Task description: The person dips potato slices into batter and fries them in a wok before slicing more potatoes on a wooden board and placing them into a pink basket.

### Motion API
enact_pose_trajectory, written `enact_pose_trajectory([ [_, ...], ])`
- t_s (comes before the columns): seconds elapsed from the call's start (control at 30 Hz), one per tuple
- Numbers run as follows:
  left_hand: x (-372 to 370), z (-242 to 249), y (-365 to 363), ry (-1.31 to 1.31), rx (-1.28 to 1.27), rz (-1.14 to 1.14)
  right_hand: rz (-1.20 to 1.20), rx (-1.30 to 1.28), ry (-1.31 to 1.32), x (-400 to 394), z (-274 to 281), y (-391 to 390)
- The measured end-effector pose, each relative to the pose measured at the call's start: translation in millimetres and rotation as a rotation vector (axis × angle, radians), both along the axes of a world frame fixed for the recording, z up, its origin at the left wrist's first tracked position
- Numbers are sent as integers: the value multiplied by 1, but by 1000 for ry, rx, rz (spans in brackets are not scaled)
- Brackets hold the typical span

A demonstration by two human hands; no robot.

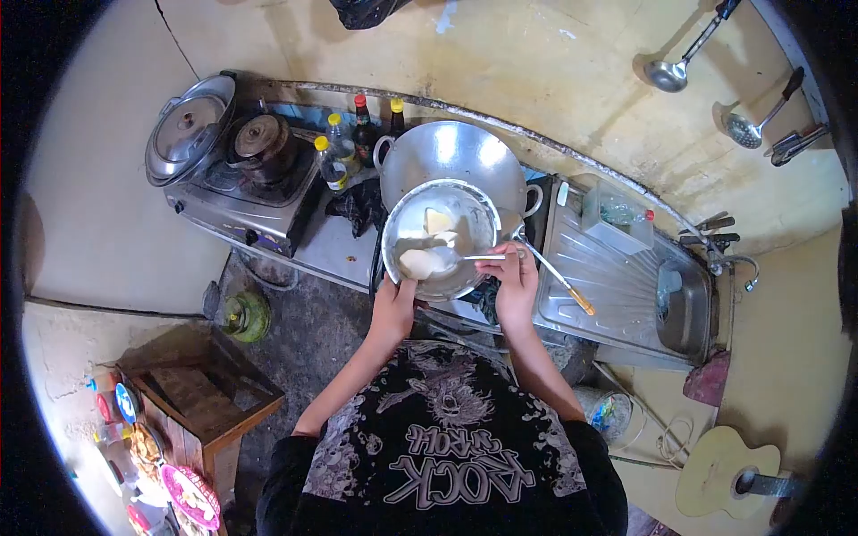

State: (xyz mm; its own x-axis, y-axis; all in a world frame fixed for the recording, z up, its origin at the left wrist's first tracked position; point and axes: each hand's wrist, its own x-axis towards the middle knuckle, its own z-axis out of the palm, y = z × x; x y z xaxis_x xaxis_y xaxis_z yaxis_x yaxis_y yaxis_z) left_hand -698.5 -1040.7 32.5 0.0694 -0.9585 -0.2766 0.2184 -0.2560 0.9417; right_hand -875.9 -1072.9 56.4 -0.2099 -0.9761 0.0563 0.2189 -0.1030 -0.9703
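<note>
My left hand [393, 313] grips the near left rim of a metal bowl [488, 210], its thumb over the edge. White liquid coats the inside, and several pale food pieces [437, 221] lie in it. My right hand [514, 284] is closed around the handle of a spoon [460, 258]. The spoon's head is down in the bowl, beside a rounded pale piece [416, 263] near my left thumb. Just behind the bowl sits a large two-handled wok [456, 147]. A spatula [559, 275] with a yellow-tipped handle slants past my right hand.
To the left, a stove [237, 205] carries a dark pot [262, 143] and a large lidded pan [189, 125]. Bottles [365, 129] and a black plastic bag [359, 205] are left of the wok. On the right are a plastic container [617, 223] and a sink [688, 304].
</note>
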Motion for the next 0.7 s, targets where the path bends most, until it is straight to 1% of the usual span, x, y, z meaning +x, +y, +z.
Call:
enact_pose_trajectory([
  [0.07,0,1,0,7,7,3,5,-21,12,-2,-1,-2],
  [0.13,1,5,0,-37,-1,-14,62,-50,71,-2,2,-2],
  [0.27,1,-4,-1,-21,-12,-7,169,-139,155,-3,1,0],
  [0.37,2,-4,-1,-74,-58,-24,234,-188,169,0,-5,3],
  [0.43,3,-2,-2,-133,-98,-45,184,-206,144,4,-6,6],
  [0.67,1,-5,-6,-7,3,9,156,-256,206,6,-10,6],
  [0.7,1,-8,-7,15,25,20,153,-212,188,7,-10,5],
])
